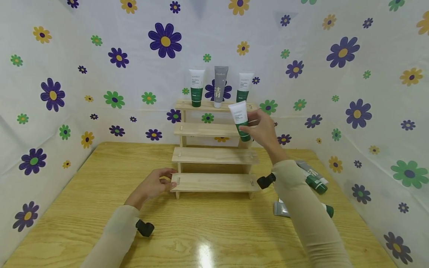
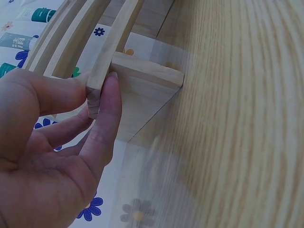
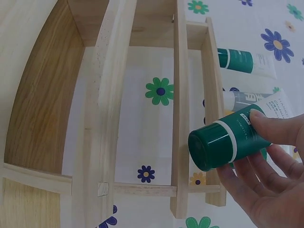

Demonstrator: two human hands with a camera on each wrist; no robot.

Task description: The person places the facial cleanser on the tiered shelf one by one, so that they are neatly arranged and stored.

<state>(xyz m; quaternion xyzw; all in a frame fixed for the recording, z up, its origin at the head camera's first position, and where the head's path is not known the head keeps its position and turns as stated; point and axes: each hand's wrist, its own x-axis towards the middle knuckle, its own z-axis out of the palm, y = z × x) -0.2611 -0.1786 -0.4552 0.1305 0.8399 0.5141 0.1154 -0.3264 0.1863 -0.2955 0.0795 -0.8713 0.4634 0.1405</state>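
Note:
My right hand pinches a white-and-green squeeze tube between thumb and fingers, tilted with its green cap down, in front of the upper shelves' right end. With thumb and fingers, my left hand grips the left end of the lowest board on the wooden tiered shelf. Along the top board stand a white-and-green tube at left, a grey tube in the middle and another white-and-green tube at right, all cap down. The right wrist view shows the held tube's green cap close by the shelf boards.
On the wooden table, right of the shelf, several tubes lie flat, among them a grey tube and a green-capped tube, partly behind my right sleeve. A flower-printed white cloth hangs behind and at both sides.

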